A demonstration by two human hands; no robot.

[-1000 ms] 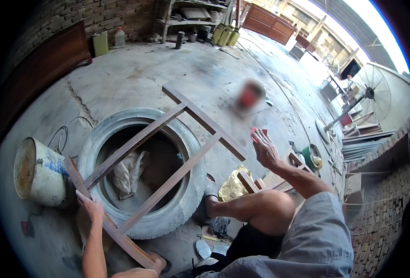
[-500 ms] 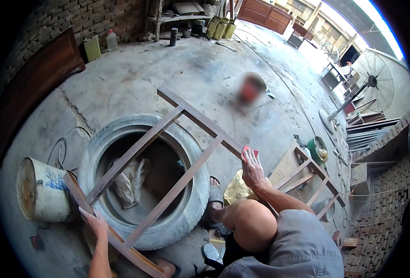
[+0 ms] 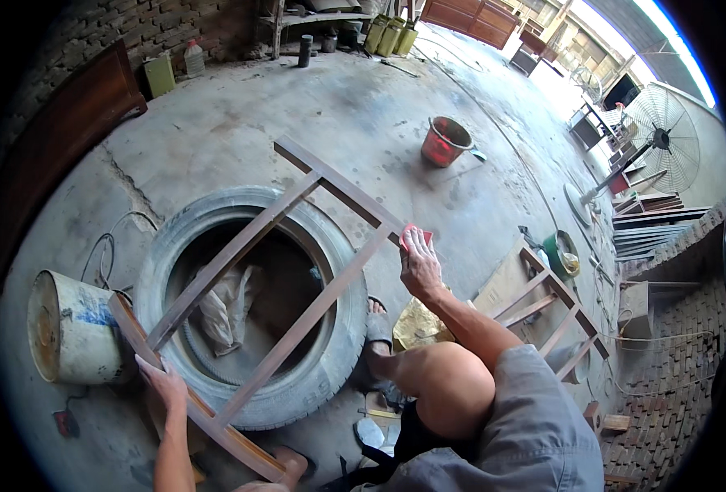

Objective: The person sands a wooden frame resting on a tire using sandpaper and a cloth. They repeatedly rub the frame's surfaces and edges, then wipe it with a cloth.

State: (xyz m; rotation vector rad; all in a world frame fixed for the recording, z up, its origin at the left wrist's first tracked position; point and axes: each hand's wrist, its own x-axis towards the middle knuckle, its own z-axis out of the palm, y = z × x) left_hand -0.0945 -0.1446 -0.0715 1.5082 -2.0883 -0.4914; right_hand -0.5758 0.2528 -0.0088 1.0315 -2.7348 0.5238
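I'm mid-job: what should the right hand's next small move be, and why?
I'd probably slide the red pad a little along the far rail toward its left end. The right hand appears to have it at the right end, with uncovered rail ahead, while the left hand is at the near rail, likely able to steady the wooden frame lying over the tyre.

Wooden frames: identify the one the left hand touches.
The frame across the tyre, with the left hand on it; neither hand touches the other frame, near the green bucket.
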